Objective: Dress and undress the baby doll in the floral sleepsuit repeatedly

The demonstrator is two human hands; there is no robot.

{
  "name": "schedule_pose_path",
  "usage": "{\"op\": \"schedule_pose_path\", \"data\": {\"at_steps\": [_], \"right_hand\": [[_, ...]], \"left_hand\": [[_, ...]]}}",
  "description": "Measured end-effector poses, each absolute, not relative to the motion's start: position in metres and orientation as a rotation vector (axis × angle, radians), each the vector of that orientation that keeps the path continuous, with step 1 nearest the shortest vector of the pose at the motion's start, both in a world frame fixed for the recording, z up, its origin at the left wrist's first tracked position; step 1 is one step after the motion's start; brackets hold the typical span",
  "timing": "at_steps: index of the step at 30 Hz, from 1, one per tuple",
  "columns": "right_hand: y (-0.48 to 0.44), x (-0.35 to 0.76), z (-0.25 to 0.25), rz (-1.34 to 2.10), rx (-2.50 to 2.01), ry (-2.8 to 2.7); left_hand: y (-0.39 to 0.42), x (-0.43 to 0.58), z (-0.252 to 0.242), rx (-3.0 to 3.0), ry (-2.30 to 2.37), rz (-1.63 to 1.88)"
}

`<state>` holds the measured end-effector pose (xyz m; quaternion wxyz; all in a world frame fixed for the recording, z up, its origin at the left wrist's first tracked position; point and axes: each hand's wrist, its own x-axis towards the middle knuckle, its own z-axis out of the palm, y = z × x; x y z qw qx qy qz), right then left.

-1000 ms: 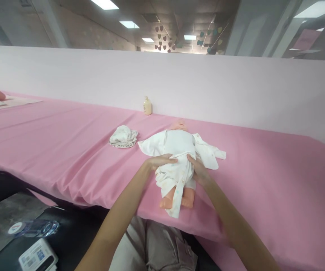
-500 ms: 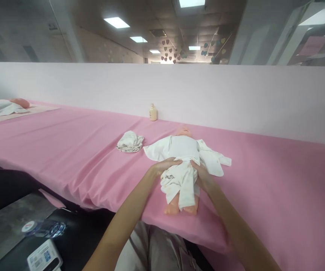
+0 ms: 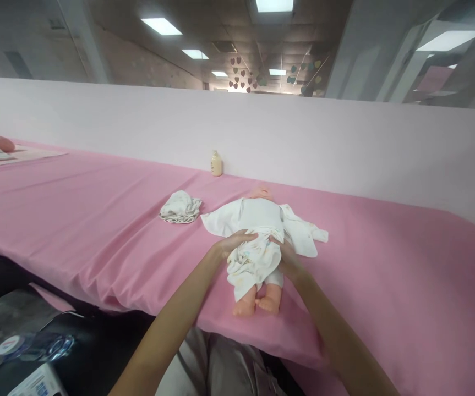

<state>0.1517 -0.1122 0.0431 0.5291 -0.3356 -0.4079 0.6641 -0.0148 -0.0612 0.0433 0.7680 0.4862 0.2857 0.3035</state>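
Observation:
A baby doll (image 3: 268, 305) lies on its back on the pink-covered table (image 3: 138, 220), its feet towards me. Its torso is wrapped in a white baby top (image 3: 262, 213), whose sleeves spread out to both sides. Bunched over the doll's hips and upper legs is a white printed baby garment (image 3: 254, 261). My left hand (image 3: 236, 242) grips this garment's left edge near the waist, thumb on top. On the other side my right hand (image 3: 287, 258) pinches it at the waist, its fingers partly hidden under the cloth. Both bare feet of the doll show below.
A folded stack of white cloth (image 3: 180, 207) lies left of the doll. By the white wall stands a pump bottle (image 3: 216, 164). Another doll (image 3: 0, 144) lies at far left. Below the table, a water bottle (image 3: 34, 346) and a white box (image 3: 39, 382) rest on a black surface.
The hanging strip of the garment no longer lies over the doll's legs, so more of the feet shows. Both hands stay at the waist. The view has shifted slightly right.

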Motion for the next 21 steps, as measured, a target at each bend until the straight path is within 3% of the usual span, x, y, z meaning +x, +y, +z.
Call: {"op": "schedule_pose_path", "data": {"at_steps": [4, 11, 16, 21], "right_hand": [[-0.114, 0.147, 0.044, 1.529, -0.911, -0.892], [-0.117, 0.156, 0.044, 1.627, -0.824, -1.223], [-0.114, 0.153, 0.044, 1.625, -0.896, -1.03], [-0.108, 0.15, 0.036, 1.544, -0.931, -0.93]], "left_hand": [[-0.064, -0.018, 0.05, 1.306, 0.637, 0.481], [-0.062, -0.014, 0.043, 1.062, 0.521, 0.707], [-0.059, -0.013, 0.037, 1.035, 0.594, 0.746], [-0.061, -0.015, 0.044, 1.223, 0.622, 0.548]]}}
